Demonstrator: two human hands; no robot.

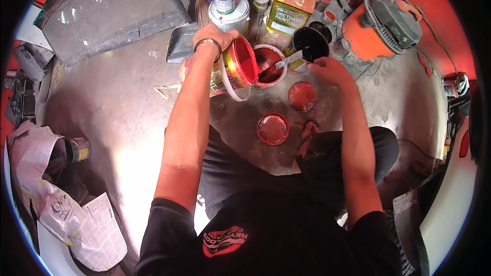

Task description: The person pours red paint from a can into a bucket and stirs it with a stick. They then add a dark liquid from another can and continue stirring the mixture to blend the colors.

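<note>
Lying nearest on the floor (117, 122), two red lids (273, 129) are seen; beyond them, a tilted red paint can (232, 69) is clasped by the left hand (215, 38) over a small cup (269, 65), while a stirring stick (289, 60) is pinched by the right hand (331, 70); an orange vacuum (381, 23) stands farthest

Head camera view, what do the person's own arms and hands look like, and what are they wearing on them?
Both forearms are bare. The left hand has a thin metal bangle round its wrist; the right hand wears nothing. Short black sleeves of a T-shirt end above the elbows. No gloves on either hand.
</note>
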